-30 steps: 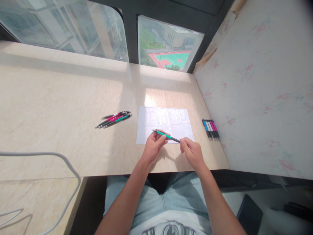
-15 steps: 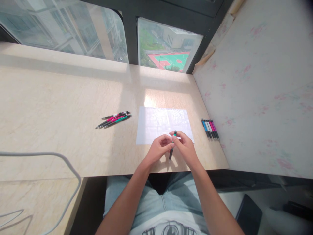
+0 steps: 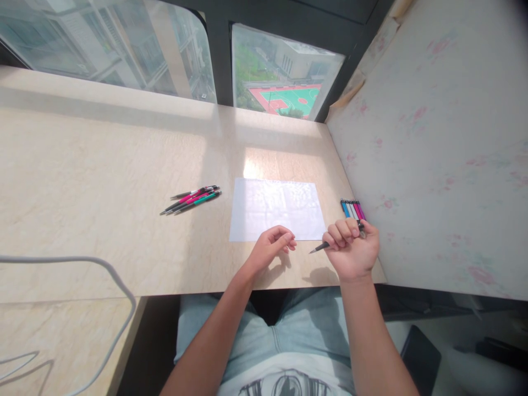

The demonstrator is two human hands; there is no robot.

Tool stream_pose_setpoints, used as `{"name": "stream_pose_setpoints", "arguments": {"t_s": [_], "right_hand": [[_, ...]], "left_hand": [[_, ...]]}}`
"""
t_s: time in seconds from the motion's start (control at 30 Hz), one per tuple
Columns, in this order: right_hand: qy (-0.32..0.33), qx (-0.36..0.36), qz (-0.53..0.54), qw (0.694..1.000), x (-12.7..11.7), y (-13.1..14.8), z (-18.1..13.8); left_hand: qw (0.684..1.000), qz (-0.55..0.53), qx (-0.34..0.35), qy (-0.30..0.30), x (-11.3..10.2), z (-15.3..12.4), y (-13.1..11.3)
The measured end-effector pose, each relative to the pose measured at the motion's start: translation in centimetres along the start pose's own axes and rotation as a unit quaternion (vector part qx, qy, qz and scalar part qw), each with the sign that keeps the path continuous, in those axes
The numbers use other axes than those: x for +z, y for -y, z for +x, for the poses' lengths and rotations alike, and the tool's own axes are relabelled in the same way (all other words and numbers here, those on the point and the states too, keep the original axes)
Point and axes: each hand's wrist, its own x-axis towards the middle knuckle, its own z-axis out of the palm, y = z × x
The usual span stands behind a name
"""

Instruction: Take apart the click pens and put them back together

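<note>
My right hand [image 3: 350,247] is raised over the right end of the table, fingers wrapped round a pen. The dark grip and pointed tip of the pen [image 3: 319,247] stick out to the left, while most of its barrel is hidden in my fist. My left hand [image 3: 273,246] rests loosely curled near the front edge of the paper, holding nothing. A white sheet of paper [image 3: 276,206] lies flat beyond it. Just past my right hand, a row of several pens [image 3: 350,208] in blue, white, pink and purple is partly covered by my fingers.
Left of the paper lies a loose pile of several pens [image 3: 192,201], pink, green and black. A grey cable [image 3: 94,261] loops over the table [image 3: 103,176] at the left. A flowered wall [image 3: 445,165] bounds the right side, and windows [image 3: 284,77] the back.
My right hand has moved right and up, away from my left hand, taking the pen with it. The pen has turned so its tip points left. My left hand has let go and stayed in place.
</note>
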Motion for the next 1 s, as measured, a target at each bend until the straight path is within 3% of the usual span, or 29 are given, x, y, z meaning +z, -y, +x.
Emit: {"name": "stream_pose_setpoints", "arguments": {"t_s": [0.17, 0.27, 1.0], "right_hand": [[0.009, 0.039, 0.229, 0.973, -0.49, -0.15, -0.05], [0.019, 0.057, 0.295, 0.954, -0.65, -0.07, 0.00], [0.010, 0.039, 0.275, 0.961, -0.99, 0.05, 0.10]], "left_hand": [[1.000, 0.006, -0.021, 0.001, -0.08, 0.07, 0.00], [1.000, 0.011, -0.027, -0.004, -0.06, 0.08, 0.00], [0.999, 0.013, -0.030, -0.007, 0.10, 0.07, -0.04]]}}
